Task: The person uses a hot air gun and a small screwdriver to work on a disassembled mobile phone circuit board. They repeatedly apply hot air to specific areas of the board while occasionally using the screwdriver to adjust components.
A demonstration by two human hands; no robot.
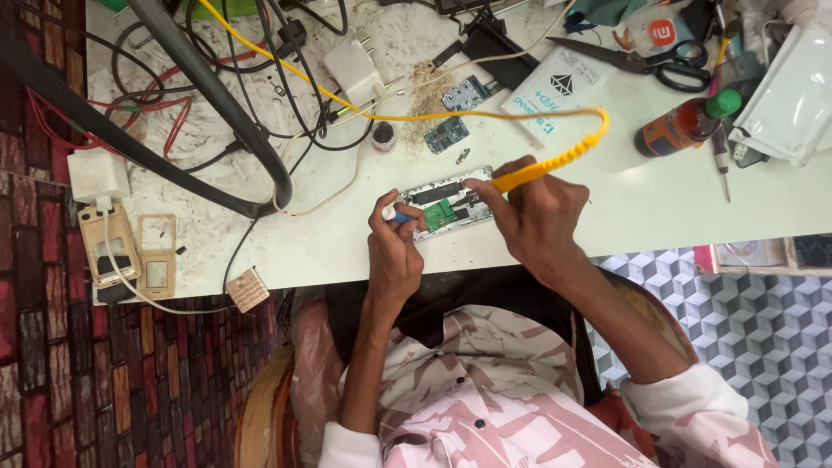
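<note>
An opened phone [446,204] with a green circuit board lies on the white table [676,204] near its front edge. My right hand [537,217] grips a yellow soldering iron [542,169] whose tip points at the phone's board; its yellow cord [407,115] loops back across the table. My left hand [394,247] rests at the phone's left end and pinches a small blue and white tool [397,214] against it.
Two small loose circuit boards [458,113] lie behind the phone, with a white charger [354,68] and tangled black cables [217,95]. Scissors [646,59], an orange bottle with a green cap [685,121] and a white pouch [793,95] sit at the right. Phone parts [130,251] lie left.
</note>
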